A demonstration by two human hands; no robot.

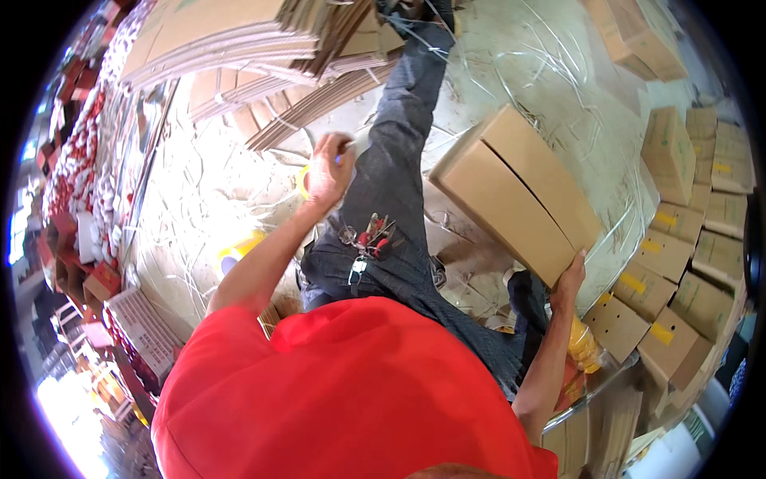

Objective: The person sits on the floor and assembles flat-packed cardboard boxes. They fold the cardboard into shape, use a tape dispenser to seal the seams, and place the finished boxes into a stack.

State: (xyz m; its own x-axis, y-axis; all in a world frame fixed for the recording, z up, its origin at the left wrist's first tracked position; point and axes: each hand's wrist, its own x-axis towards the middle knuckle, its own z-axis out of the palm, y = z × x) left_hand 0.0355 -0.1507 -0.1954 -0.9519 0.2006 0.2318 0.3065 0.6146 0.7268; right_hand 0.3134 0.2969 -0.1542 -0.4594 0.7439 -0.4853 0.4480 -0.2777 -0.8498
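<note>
A brown cardboard box (527,191) stands tilted to the right of my outstretched leg, its two long flaps folded in with a dark seam between them. My right hand (568,281) grips the box's near right corner. Over the floor left of my leg, my left hand (329,172) is closed round what looks like a roll of yellow tape (302,182), mostly hidden by the palm and fingers. A second yellow roll (239,251) with a pale core lies below my left forearm. A bunch of keys (369,239) with red pieces hangs at my waist.
Flattened cardboard stacks (215,48) rise at the far left. Closed boxes (662,255) with yellow tape pieces are piled at the right, and more cartons (638,36) stand at the far right. Loose pale straps (550,60) litter the floor. A yellow plastic-wrapped bundle (585,351) lies beside my right forearm.
</note>
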